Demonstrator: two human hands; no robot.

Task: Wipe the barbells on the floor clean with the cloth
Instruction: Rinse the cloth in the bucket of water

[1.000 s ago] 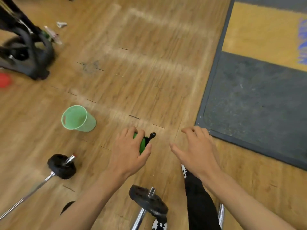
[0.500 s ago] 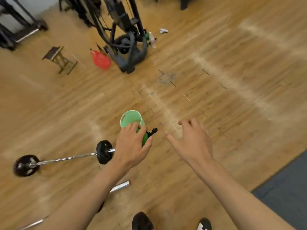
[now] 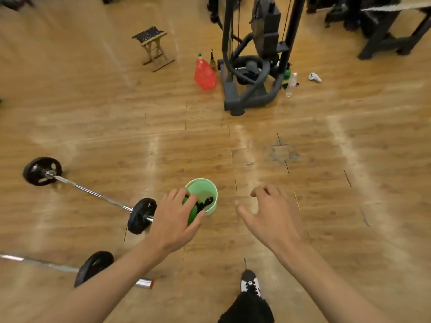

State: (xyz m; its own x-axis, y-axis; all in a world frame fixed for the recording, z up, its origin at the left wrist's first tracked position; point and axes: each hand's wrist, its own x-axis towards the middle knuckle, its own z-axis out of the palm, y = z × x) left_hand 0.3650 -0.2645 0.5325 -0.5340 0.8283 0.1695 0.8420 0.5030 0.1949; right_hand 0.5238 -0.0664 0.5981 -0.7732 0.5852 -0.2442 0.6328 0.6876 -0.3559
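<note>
My left hand (image 3: 173, 220) grips a green spray bottle (image 3: 193, 212) with a black nozzle, held over the near rim of a light green bucket (image 3: 211, 197) on the wooden floor. My right hand (image 3: 268, 213) hovers to the right of the bucket with its fingers spread and nothing in it. One barbell (image 3: 93, 192) with black plates lies to the left of the bucket. A second barbell (image 3: 93, 266) lies nearer, partly hidden behind my left forearm. No cloth is visible.
A black gym machine (image 3: 254, 73) stands ahead, with a red jug (image 3: 204, 74) and bottles (image 3: 291, 83) at its base. A small folding stool (image 3: 154, 47) is at the far left, a black bench frame (image 3: 384, 31) at the far right. My shoe (image 3: 250, 282) is below.
The view has swung left, away from the dark mat, bringing the machine and stool into sight. My left hand with the spray bottle now sits over the bucket's rim; my right hand stays open.
</note>
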